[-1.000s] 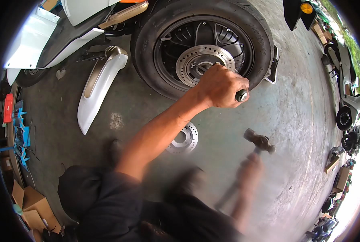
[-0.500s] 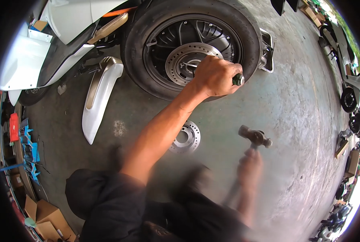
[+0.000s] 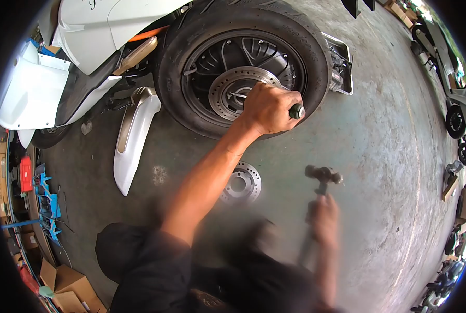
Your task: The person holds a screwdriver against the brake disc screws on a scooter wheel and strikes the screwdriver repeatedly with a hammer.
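My left hand (image 3: 272, 108) is closed around a screwdriver (image 3: 297, 111), its dark green handle end poking out beside the fist. The metal shaft reaches toward the centre of the drilled brake disc (image 3: 223, 83), which is mounted on a wheel (image 3: 173, 68) with a black tyre. Lower right, my right hand (image 3: 325, 216) grips a ball-peen hammer (image 3: 324, 175) by its handle, blurred by motion, with the head over the floor. Near my left forearm, a second brake disc (image 3: 249, 180) lies on the floor, partly covered by the arm.
To the left of the wheel lies a white and tan curved body panel (image 3: 131, 151). White motorcycle bodywork (image 3: 97, 31) fills the upper left. A cardboard box (image 3: 76, 287) stands at lower left, near blue parts (image 3: 47, 203). Another motorcycle (image 3: 455, 94) stands along the right edge.
The view has shifted a little, so the wheel and floor items sit lower. My left hand keeps its grip on the screwdriver at the disc. The hammer has moved slightly left.
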A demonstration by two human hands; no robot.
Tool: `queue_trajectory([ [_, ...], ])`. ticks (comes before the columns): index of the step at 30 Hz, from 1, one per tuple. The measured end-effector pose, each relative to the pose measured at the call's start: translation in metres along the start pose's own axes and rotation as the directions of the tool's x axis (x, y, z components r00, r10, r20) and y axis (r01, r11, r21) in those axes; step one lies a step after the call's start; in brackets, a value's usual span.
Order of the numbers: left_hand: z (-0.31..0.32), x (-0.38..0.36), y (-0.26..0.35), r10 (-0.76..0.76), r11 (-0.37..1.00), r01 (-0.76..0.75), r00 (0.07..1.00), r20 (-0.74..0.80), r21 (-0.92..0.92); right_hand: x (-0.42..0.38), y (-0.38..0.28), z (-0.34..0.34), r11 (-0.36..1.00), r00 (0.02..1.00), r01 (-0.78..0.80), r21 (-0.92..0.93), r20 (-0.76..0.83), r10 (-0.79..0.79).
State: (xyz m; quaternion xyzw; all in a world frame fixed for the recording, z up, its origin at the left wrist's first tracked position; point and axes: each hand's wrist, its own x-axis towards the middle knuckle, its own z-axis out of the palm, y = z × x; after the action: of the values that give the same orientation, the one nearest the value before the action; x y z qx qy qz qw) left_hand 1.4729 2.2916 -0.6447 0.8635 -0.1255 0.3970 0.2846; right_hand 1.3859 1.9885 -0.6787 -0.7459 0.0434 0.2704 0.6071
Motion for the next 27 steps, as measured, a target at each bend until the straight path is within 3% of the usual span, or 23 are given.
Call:
queue_trajectory([
  [4, -0.003, 0.003, 0.002, 0.020, 0.999, -0.023, 0.997, -0.069, -0.033, 0.004, -0.061, 0.000, 0.945, 0.947, 0.320, 0.075, -0.049, -0.317],
  [7, -0.004, 0.002, 0.001, 0.014, 1.000, -0.014, 0.998, -0.055, -0.008, -0.005, -0.114, 0.022, 0.818, 0.860, 0.507, 0.273, -0.230, -0.456],
  [8, -0.004, 0.003, 0.001, 0.015, 1.000, -0.016, 0.997, -0.072, -0.020, -0.001, -0.115, 0.026, 0.722, 0.788, 0.616, 0.315, -0.227, -0.573],
  [9, -0.004, 0.002, 0.001, 0.011, 1.000, -0.013, 0.997, -0.076, -0.018, 0.005, -0.111, 0.034, 0.723, 0.788, 0.615, 0.314, -0.222, -0.574],
  [11, -0.004, 0.003, 0.001, -0.001, 0.999, -0.003, 0.997, -0.076, -0.054, 0.016, -0.100, 0.052, 0.746, 0.740, 0.663, -0.064, -0.100, -0.665],
  [13, -0.004, -0.004, 0.002, -0.016, 0.999, 0.015, 1.000, -0.011, -0.039, 0.021, -0.099, 0.066, 0.711, 0.786, 0.578, -0.400, 0.039, -0.617],
  [14, -0.005, -0.004, 0.000, -0.031, 0.999, 0.032, 0.998, 0.052, -0.023, 0.023, -0.099, 0.063, 0.793, 0.829, 0.549, -0.265, 0.057, -0.556],
  [15, -0.007, -0.002, 0.000, -0.021, 0.999, 0.022, 0.999, 0.046, -0.024, 0.024, -0.104, 0.058, 0.787, 0.824, 0.556, -0.267, 0.052, -0.564],
  [18, -0.008, 0.000, 0.005, -0.002, 0.999, 0.000, 0.998, -0.060, -0.045, 0.012, -0.126, 0.037, 0.931, 0.929, 0.363, -0.026, 0.086, -0.360],
  [20, -0.006, 0.000, 0.001, 0.022, 0.999, -0.023, 0.999, -0.044, -0.027, 0.004, -0.136, 0.015, 0.889, 0.892, 0.452, 0.071, -0.003, -0.453],
  [23, -0.008, -0.003, 0.004, 0.057, 0.998, -0.057, 0.998, 0.007, -0.016, -0.006, -0.152, -0.025, 0.666, 0.721, 0.692, 0.278, -0.230, -0.654],
  [24, -0.009, -0.001, 0.004, 0.037, 0.999, -0.038, 0.999, -0.018, -0.029, -0.013, -0.161, -0.035, 0.656, 0.750, 0.660, 0.366, -0.281, -0.599],
  [25, -0.010, -0.001, 0.004, 0.014, 0.999, -0.015, 0.999, -0.041, -0.042, -0.021, -0.170, -0.040, 0.669, 0.725, 0.688, 0.281, -0.245, -0.644],
  [27, -0.010, -0.001, 0.004, 0.006, 0.998, -0.008, 0.999, -0.046, -0.054, -0.023, -0.164, -0.045, 0.635, 0.715, 0.697, 0.333, -0.249, -0.653],
])
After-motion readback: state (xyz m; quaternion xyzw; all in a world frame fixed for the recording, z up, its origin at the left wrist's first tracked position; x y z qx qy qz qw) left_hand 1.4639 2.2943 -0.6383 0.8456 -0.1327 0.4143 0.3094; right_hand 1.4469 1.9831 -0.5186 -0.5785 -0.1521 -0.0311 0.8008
